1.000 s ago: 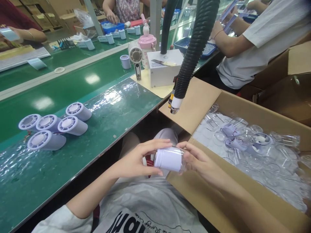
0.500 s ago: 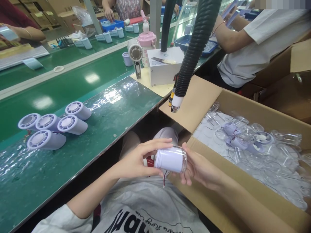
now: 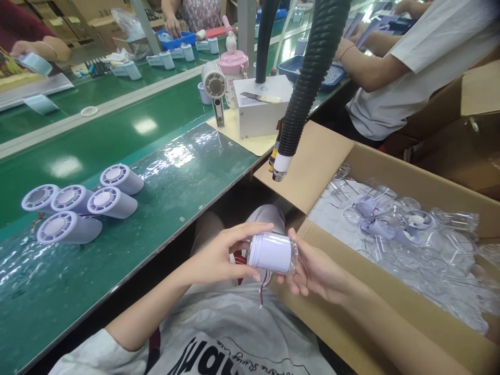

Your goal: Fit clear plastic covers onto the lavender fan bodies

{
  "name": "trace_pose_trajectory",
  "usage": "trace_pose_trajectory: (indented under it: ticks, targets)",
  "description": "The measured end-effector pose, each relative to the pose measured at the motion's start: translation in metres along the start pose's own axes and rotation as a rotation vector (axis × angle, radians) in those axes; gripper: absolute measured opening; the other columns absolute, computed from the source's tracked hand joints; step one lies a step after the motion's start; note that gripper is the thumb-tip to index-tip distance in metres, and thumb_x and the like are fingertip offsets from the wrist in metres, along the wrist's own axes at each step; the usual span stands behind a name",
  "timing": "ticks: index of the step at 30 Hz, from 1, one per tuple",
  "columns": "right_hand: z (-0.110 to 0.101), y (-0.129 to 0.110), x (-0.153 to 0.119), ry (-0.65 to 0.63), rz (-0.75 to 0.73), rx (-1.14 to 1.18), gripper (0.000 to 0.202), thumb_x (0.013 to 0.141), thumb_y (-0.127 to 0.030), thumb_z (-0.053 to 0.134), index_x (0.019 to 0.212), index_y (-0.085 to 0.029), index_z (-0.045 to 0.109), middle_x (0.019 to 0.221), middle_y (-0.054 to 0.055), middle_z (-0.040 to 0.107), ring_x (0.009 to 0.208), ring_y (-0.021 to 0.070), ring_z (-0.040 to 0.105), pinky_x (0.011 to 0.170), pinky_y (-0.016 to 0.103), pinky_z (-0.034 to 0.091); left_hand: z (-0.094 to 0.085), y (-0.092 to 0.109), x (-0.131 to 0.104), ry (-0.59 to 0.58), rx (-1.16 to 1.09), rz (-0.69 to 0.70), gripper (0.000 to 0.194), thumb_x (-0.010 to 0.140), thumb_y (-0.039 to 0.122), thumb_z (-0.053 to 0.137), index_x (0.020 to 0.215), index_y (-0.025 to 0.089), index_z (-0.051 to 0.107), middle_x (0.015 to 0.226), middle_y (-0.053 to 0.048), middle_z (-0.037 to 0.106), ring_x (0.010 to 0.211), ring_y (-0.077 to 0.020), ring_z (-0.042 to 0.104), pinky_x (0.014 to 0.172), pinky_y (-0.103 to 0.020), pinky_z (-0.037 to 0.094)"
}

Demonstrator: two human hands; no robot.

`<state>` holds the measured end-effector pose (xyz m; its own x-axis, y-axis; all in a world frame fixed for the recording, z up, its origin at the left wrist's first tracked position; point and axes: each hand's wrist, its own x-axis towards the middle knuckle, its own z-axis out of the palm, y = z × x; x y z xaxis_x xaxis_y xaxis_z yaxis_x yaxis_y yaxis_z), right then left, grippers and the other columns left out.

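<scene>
Just left of the cardboard box [image 3: 344, 255], your left hand [image 3: 219, 255] grips the pale purple cylinder [image 3: 273, 252] and your right hand [image 3: 322, 271] cradles its clear end, seemingly mid-fitting, calling for steady alignment, clear of the wires [image 3: 261, 296].

the held cylinder [image 3: 272, 252] looks like smooth lavender plastic, glossy beneath a clear, shiny plastic cover [image 3: 292, 256]. the lavender housings [image 3: 124, 179] are smooth plastic too, with a softer, satin sheen. the green tabletop [image 3: 199, 172] is glossy but faintly rippled, throwing back broken glare, while the green belt [image 3: 113, 136] looks smoother and just as shiny. matt brown cardboard forms the carton [image 3: 390, 161], and the transparent plastic parts [image 3: 441, 250] inside gleam. the black hose [image 3: 302, 88] is ribbed and slightly shiny, its nozzle tip [image 3: 277, 176] bright, polished metal. the pale shirt [image 3: 234, 323] is soft, matt, creased cloth with dark print.
</scene>
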<state>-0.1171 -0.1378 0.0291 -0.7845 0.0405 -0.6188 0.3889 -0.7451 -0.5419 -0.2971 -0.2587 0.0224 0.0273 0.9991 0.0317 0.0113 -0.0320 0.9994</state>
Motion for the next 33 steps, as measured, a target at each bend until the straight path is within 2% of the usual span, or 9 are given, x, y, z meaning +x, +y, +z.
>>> trace_pose_trajectory:
  ticks: [3,7,10,12,15,17,20,26,33]
  targets:
    - [-0.003,0.002,0.000,-0.041,0.053,-0.009,0.085,0.103,-0.053,0.002,0.061,-0.010,0.063,0.048,0.005,0.061,0.033,0.0046,0.055,0.031,0.006,0.039,0.001,0.002,0.000,0.001,0.082,0.067,0.071,0.067,0.020,0.084,0.130,0.035,0.057,0.135,-0.005,0.057,0.128,-0.0266,0.051,0.103,-0.038,0.048]
    - [-0.011,0.008,-0.001,-0.065,0.032,-0.102,0.082,0.098,-0.065,0.006,0.077,-0.010,0.064,0.056,0.005,0.063,0.038,0.0068,0.058,0.031,0.008,0.039,0.006,0.011,-0.002,0.048,0.057,-0.068,0.062,0.073,0.021,0.079,0.130,0.030,0.056,0.129,-0.008,0.059,0.112,-0.0236,0.061,0.092,-0.034,0.054]
    - [-0.015,0.013,-0.005,-0.019,-0.282,-0.320,0.071,0.089,-0.076,0.030,0.111,-0.015,0.057,0.083,0.010,0.069,0.060,0.0147,0.067,0.046,0.019,0.054,0.009,0.017,-0.004,0.051,-0.066,-0.178,0.062,0.077,0.022,0.075,0.134,0.028,0.051,0.121,-0.008,0.063,0.100,-0.0204,0.066,0.084,-0.030,0.055]
    - [-0.017,0.016,-0.008,0.073,-0.575,-0.557,0.069,0.084,-0.071,0.053,0.132,-0.022,0.043,0.123,0.015,0.061,0.097,0.0235,0.067,0.076,0.032,0.060,0.010,0.018,-0.005,0.050,-0.106,-0.219,0.063,0.078,0.024,0.075,0.135,0.028,0.049,0.116,-0.007,0.065,0.097,-0.0198,0.067,0.082,-0.029,0.055]
    - [-0.022,0.018,-0.010,0.141,-0.994,-0.983,0.068,0.086,-0.038,0.072,0.142,-0.034,0.033,0.155,0.009,0.031,0.138,0.0295,0.039,0.110,0.047,0.040,0.009,0.017,-0.007,0.052,-0.121,-0.255,0.064,0.079,0.027,0.075,0.137,0.028,0.047,0.112,-0.007,0.066,0.095,-0.0197,0.066,0.079,-0.029,0.054]
    - [-0.025,0.019,-0.011,0.109,-1.153,-1.160,0.062,0.089,-0.017,0.066,0.141,-0.036,0.037,0.154,0.007,0.035,0.139,0.0281,0.037,0.111,0.049,0.038,0.008,0.016,-0.008,0.047,-0.131,-0.280,0.065,0.079,0.030,0.074,0.138,0.029,0.046,0.112,-0.007,0.067,0.094,-0.0195,0.066,0.077,-0.028,0.054]
    - [-0.026,0.019,-0.013,0.101,-1.060,-1.087,0.053,0.089,-0.017,0.066,0.136,-0.034,0.047,0.145,0.007,0.048,0.131,0.0272,0.049,0.106,0.044,0.046,0.006,0.015,-0.009,0.012,-0.125,-0.267,0.072,0.075,0.029,0.078,0.139,0.031,0.046,0.119,-0.007,0.065,0.098,-0.0210,0.066,0.082,-0.032,0.055]
    - [-0.017,0.019,-0.014,0.067,-0.652,-0.519,0.052,0.082,-0.050,0.073,0.127,-0.028,0.061,0.122,0.008,0.067,0.104,0.0263,0.068,0.085,0.037,0.060,0.004,0.017,-0.011,-0.053,-0.093,-0.130,0.075,0.075,0.018,0.078,0.141,0.034,0.046,0.139,-0.008,0.056,0.118,-0.0263,0.061,0.101,-0.040,0.050]
    - [-0.014,0.022,-0.013,0.118,-0.747,-0.614,0.039,0.077,-0.035,0.080,0.115,-0.034,0.072,0.125,0.004,0.067,0.104,0.0272,0.067,0.082,0.036,0.060,0.010,0.006,-0.014,-0.053,-0.233,-0.206,0.075,0.076,0.012,0.076,0.141,0.034,0.046,0.136,-0.006,0.060,0.117,-0.0248,0.062,0.097,-0.036,0.053]
